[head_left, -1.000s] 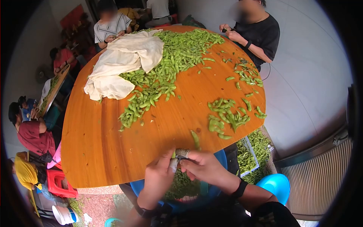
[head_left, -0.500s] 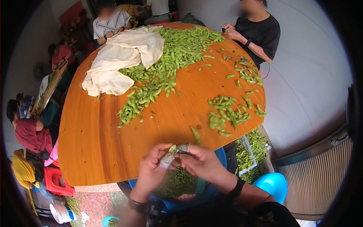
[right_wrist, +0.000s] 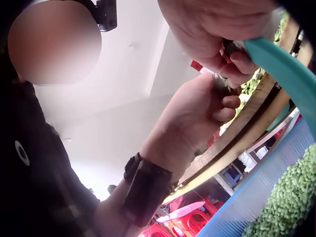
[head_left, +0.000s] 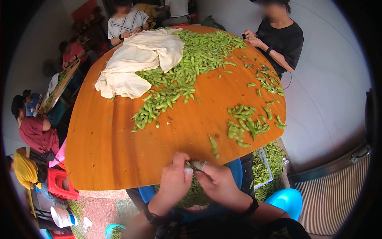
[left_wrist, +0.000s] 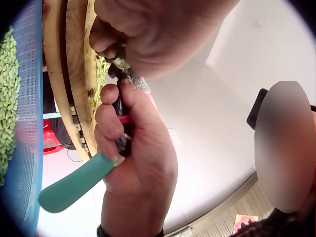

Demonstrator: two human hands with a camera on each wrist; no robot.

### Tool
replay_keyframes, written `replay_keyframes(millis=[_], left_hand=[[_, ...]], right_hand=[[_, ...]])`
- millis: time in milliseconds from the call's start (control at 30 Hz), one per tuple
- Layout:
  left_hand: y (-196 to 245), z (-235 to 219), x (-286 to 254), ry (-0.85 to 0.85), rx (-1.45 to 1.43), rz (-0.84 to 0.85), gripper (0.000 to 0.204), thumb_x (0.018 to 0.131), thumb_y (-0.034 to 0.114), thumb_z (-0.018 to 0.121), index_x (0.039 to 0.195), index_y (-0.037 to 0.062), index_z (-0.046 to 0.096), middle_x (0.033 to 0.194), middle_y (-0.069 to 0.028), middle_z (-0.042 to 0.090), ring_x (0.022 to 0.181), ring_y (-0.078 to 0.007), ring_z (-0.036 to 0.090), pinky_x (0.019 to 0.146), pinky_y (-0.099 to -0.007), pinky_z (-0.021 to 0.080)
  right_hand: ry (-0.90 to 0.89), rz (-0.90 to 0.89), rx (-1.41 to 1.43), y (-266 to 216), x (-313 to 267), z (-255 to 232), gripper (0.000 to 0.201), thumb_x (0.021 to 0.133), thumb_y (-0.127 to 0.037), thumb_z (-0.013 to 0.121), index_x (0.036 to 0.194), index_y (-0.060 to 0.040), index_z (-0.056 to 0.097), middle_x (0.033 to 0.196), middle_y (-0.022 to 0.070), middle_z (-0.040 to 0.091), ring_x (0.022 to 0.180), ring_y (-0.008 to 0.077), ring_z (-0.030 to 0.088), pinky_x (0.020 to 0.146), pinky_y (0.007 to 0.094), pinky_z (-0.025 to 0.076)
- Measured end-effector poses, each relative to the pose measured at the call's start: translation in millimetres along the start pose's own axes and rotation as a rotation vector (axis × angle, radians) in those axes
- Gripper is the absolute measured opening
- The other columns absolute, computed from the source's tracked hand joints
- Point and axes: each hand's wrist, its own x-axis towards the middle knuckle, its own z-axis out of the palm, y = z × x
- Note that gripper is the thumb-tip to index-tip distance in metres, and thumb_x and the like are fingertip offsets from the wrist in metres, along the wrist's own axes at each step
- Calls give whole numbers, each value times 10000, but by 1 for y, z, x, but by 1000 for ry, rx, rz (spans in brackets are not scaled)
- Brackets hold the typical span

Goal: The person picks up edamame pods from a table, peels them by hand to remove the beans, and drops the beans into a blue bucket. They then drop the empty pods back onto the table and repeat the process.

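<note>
Over the near table edge, my left hand (head_left: pixel 175 181) pinches a green soybean pod (left_wrist: pixel 120 63), mostly hidden by the fingers. White wrapping covers its thumb. My right hand (head_left: pixel 221 181) grips a dark tool with a teal handle (left_wrist: pixel 76 185) and a red band; its working end meets the pod at the left fingertips. I cannot tell the tool's exact kind. A grey mesh cover (head_left: pixel 198 164) is on a right-hand digit. Below both hands sits a blue basket (left_wrist: pixel 30 98) with shelled green beans (left_wrist: pixel 9 98) in it. One loose pod (head_left: pixel 214 146) lies just beyond the hands.
The round wooden table (head_left: pixel 119 155) bears a large pod heap (head_left: pixel 199 59), a cream cloth (head_left: pixel 135 59) and a smaller pod pile (head_left: pixel 246 125). A crate (head_left: pixel 262 169) of pods stands right. Across the table sits a person in black (head_left: pixel 280 42); others sit left.
The left hand has turned inward, so the pod that showed at its fingertips is now mostly covered. Both hands remain close together. The head view has shifted slightly.
</note>
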Motion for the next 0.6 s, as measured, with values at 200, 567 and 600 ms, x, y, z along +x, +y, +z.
replay_keyframes(millis=[200,567,600], left_hand=[[-4,2,-4,54,116,80,247,767,-66,490,998,11,533,837,-164,589,734,-316,611,668,-348,487],[-6,-4,-10,14,69,141,442,745,-110,510,1168,15,542,987,-193,627,881,-366,650,772,-376,518],[-4,-4,-11,-27,146,135,455,746,-106,524,1186,11,529,1030,-212,624,928,-398,646,801,-399,520]], right_hand=[[-27,59,119,1,-1,-3,138,892,0,573,1024,6,614,708,55,570,585,126,526,539,291,434],[-213,498,492,-7,9,-23,182,967,-103,542,1128,-52,609,760,-11,593,546,39,501,466,188,376],[-242,525,505,-8,8,-22,170,969,-108,541,1113,-51,611,760,-12,592,548,39,502,467,188,377]])
